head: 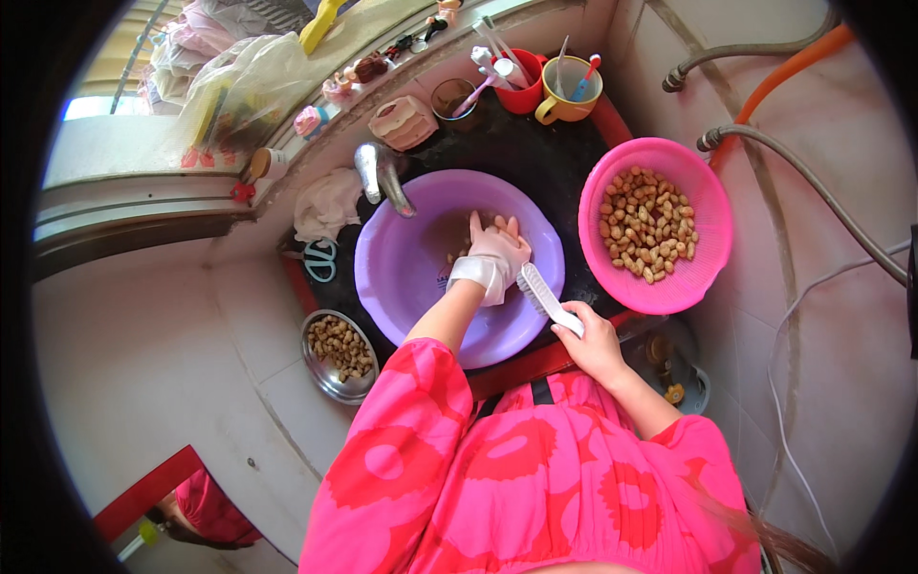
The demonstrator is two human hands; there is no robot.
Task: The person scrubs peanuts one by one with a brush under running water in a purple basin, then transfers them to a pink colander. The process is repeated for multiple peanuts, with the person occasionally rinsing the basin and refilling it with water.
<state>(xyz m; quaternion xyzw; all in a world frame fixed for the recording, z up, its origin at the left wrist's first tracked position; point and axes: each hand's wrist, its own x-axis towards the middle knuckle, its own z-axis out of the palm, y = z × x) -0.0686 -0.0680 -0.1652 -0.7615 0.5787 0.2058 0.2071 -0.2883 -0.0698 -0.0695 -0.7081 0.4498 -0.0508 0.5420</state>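
A purple plastic basin (387, 251) with murky water stands on the dark counter under the faucet. Over the water is my left hand (496, 247) in a thin translucent glove, its fingers spread. A few peanuts in shells (459, 256) show beside it; whatever lies beneath the palm is hidden. My bare right hand (592, 341) grips the handle of a white scrub brush (543, 298) at the basin's right rim. The brush's bristles face left, close to the gloved wrist. To the right, a pink plastic colander (706, 265) holds many unshelled peanuts (647, 222).
A metal bowl (344, 387) of peanuts sits at the counter's left edge, near blue-handled scissors (320, 260). The faucet (380, 176) overhangs the basin. Behind stand a red cup (518, 97) with toothbrushes and a yellow mug (563, 107). Hoses (825, 172) run along the right wall.
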